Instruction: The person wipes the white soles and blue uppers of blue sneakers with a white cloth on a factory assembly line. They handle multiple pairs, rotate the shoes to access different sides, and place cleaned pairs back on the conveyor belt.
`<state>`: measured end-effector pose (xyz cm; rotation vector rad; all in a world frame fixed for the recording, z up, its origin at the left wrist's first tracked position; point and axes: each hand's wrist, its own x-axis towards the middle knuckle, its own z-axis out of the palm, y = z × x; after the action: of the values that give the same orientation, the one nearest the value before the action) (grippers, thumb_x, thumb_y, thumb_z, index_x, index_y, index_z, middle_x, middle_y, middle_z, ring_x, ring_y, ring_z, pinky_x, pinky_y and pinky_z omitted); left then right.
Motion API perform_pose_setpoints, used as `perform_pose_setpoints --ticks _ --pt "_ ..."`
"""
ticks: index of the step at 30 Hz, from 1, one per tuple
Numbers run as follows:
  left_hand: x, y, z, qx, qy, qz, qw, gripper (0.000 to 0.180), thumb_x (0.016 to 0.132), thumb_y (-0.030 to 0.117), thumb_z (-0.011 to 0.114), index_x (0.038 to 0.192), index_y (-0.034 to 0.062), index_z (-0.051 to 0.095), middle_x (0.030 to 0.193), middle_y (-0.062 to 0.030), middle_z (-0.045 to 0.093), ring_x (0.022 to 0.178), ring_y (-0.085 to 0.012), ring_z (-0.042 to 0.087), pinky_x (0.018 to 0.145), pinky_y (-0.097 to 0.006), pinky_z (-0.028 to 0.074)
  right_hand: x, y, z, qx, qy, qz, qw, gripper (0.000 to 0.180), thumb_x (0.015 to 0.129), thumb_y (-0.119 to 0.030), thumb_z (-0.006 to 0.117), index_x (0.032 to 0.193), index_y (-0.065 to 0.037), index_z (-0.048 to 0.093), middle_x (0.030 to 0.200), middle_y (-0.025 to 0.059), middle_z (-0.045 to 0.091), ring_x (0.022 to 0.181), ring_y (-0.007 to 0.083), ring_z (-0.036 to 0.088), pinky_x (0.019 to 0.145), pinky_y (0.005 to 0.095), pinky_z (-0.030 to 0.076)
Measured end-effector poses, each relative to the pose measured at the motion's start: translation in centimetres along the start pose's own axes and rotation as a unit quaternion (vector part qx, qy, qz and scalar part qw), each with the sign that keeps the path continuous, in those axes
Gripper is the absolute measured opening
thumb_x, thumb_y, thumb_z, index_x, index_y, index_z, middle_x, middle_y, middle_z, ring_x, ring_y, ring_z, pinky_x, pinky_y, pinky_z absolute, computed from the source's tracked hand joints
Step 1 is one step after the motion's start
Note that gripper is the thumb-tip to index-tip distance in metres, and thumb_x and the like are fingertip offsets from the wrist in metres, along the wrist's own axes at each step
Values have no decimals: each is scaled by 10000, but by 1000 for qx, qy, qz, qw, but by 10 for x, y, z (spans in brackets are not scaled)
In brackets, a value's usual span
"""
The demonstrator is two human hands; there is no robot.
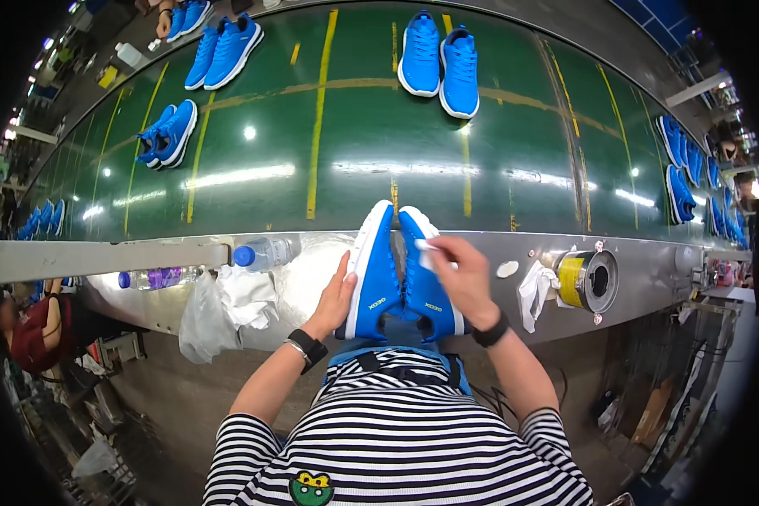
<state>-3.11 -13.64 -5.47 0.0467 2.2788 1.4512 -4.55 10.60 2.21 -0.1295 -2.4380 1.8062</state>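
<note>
A pair of blue lace-up sneakers with white soles stands close in front of me at the bench edge, toes pointing away. My left hand [333, 302] holds the left sneaker [374, 282] by its white sole from the outer side, and that sneaker leans so its sole shows. Over the toe of the right sneaker [419, 282] is my right hand [465, 277], closed in a pinch. Between its fingertips sits a small white wad [427, 245], perhaps cloth, touching the toe edge. Part of the right sneaker's outer side is hidden behind this hand.
Beyond the metal bench [481, 253] runs a green belt [261, 152] carrying blue sneakers [438, 63]. Left on the bench are a water bottle [264, 253] and crumpled white plastic [246, 295]. A yellow-banded can [589, 280] and white cloth [533, 293] lie right.
</note>
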Motion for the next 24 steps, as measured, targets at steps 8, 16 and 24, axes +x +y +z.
perform_pose_setpoints --ticks 8,16,24 --pt "6 -12 6 -49 10 26 998 506 947 251 426 1391 55 283 1172 -271 505 1109 -362 487 953 -380 365 60 27 81 -178 -66 -77 979 95 748 -98 623 770 -6 627 750 171 609 713 354 593 659 415 474" --pt "4 -14 6 -21 21 69 997 501 942 247 439 1380 49 298 1109 -255 513 1023 -365 496 910 -390 380 56 35 84 -192 -26 -88 977 103 737 -100 656 730 -3 622 649 122 583 568 236 575 549 323 450" --pt "3 -13 5 -15 19 56 998 504 938 226 445 1387 57 292 1085 -253 508 1007 -355 489 903 -386 374 37 21 88 -139 -69 -45 987 68 742 -68 629 722 -7 607 725 143 586 658 314 586 596 375 460"
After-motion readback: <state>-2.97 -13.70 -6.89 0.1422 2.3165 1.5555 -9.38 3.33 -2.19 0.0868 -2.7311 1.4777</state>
